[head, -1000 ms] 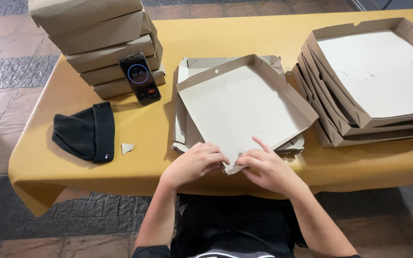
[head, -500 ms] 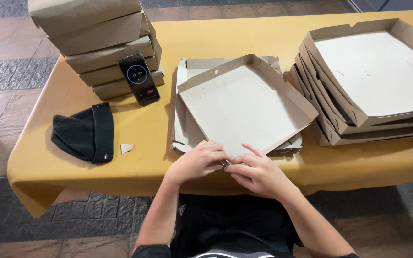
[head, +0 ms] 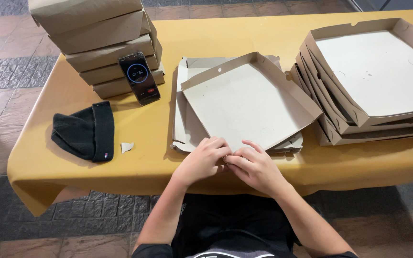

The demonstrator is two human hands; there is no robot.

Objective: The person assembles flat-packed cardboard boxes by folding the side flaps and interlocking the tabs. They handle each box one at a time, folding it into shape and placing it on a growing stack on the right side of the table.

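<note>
Both hands meet at the near corner of a half-folded cardboard box [head: 244, 102], a shallow brown tray with raised walls that lies tilted on a few flat box blanks [head: 183, 114] near the front edge of the desk [head: 244, 33]. The left hand [head: 205, 160] curls its fingers [head: 217, 145] over that corner, pinching the cardboard edge. The right hand [head: 254, 167] sits just beside it, touching it, with its fingers [head: 239, 157] bent inward and gripping the same corner flap. The exact fold under the fingertips is hidden by the hands.

The desk is covered with a mustard-yellow cloth. At the right stands a stack of open folded trays [head: 374, 71], nested one in another. At the far left rises a pile of closed boxes [head: 96, 43], and a phone [head: 139, 78] with a lit screen leans against it. Nearer the person on the left lies a black knitted cap [head: 84, 131], and just beside it a small torn scrap of cardboard [head: 126, 147].
</note>
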